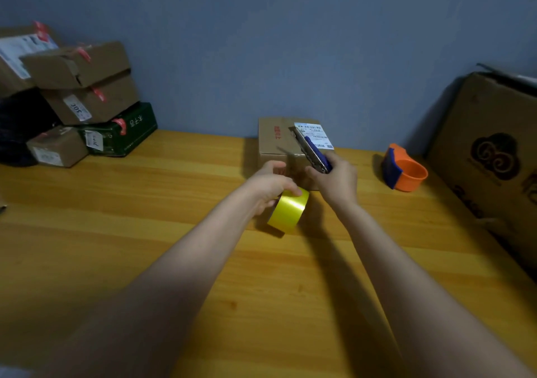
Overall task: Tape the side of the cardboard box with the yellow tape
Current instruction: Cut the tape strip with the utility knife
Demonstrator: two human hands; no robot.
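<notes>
A small cardboard box (274, 141) with a white shipping label stands at the back of the wooden table (145, 218), against the blue wall. My left hand (268, 184) grips the yellow tape roll (288, 210) just in front of the box's near side. My right hand (334, 183) holds a blue and silver utility knife (313, 152), its blade end pointing up and left over the box's top. Both hands hide part of the box's front face.
A stack of cardboard parcels and a dark green box (122, 133) fills the back left corner. An orange and blue tape dispenser (404, 173) sits to the right of the box. A large printed carton (491, 159) leans at the right edge.
</notes>
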